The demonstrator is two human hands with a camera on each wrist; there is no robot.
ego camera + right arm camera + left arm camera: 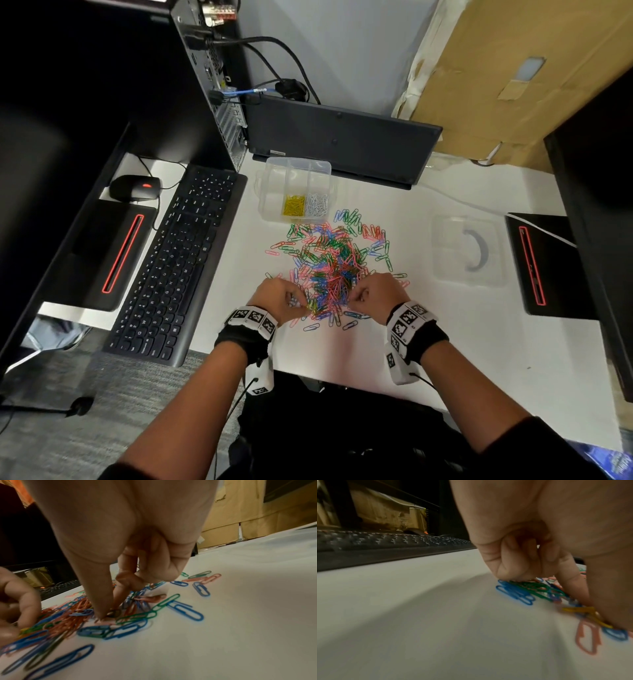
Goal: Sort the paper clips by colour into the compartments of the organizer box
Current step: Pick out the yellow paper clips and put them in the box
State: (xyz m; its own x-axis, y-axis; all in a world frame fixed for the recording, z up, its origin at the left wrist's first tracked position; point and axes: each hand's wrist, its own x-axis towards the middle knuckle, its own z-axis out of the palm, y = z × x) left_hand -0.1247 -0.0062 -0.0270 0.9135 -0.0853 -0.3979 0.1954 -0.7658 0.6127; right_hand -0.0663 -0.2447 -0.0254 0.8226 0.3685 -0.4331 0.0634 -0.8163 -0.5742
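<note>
Both hands at near edge of paper clip pile [330,263]: left hand [279,298] fingers curled, pinching yellow clips [587,615]; right hand [378,294] thumb & forefinger pinching a clip, colour unclear.

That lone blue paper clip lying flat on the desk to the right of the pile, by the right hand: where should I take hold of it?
Pinch the blue paper clip across its two long sides, near the rounded end pointing away from the pile. Come from above on its bare desk side: it lies flat and mostly apart, so that end probably lifts without snagging neighbours.
</note>
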